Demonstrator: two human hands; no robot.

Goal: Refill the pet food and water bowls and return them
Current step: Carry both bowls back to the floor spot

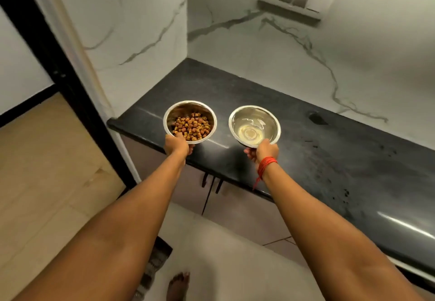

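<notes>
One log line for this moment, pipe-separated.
left hand holds kibble bowl | right hand holds water bowl | both filled, at counter edge

The fingers of the left hand [177, 144] are being hidden under the food bowl [188, 106], and those of the right hand [263, 151] are being partly covered by the water bowl [270, 122]. Whether the bowls are being rested on the surface [329, 159] cannot be told. It is being cut off by the right edge, a foot [179, 285] by the bottom edge; a mat [154, 263] is being hidden in part by the left arm.
</notes>
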